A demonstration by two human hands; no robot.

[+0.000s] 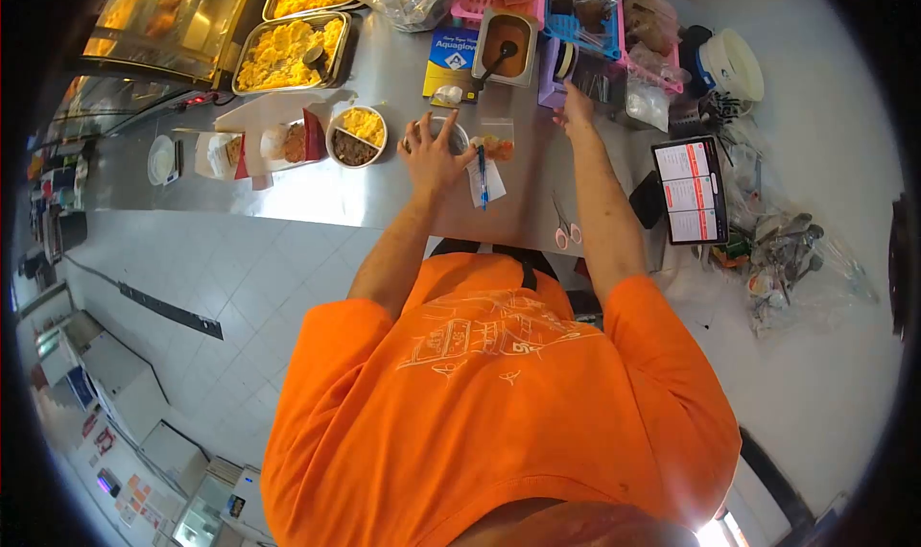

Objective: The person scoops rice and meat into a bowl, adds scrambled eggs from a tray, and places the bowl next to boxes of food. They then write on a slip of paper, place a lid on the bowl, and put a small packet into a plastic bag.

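Observation:
My left hand (pixel 436 158) rests with spread fingers over a round bowl or lid (pixel 449 132) on the steel counter. Left of it stands a round bowl (pixel 357 136) with yellow food and dark brown food in separate halves. My right hand (pixel 576 108) reaches to a purple holder (pixel 551 84) that has a roll of tape (pixel 564 59) in it; whether the fingers grip anything is too small to tell. Between my hands lie a small bag of colourful food (pixel 496 144) and a blue pen (pixel 483 178) on a white paper (pixel 491 184).
Yellow food fills metal trays (pixel 288 56) at the back left. A metal pan of sauce (pixel 505 48) sits beside a blue-yellow box (pixel 449 59). Scissors (pixel 566 230) lie near the front edge. A tablet (pixel 691 190) stands at the right.

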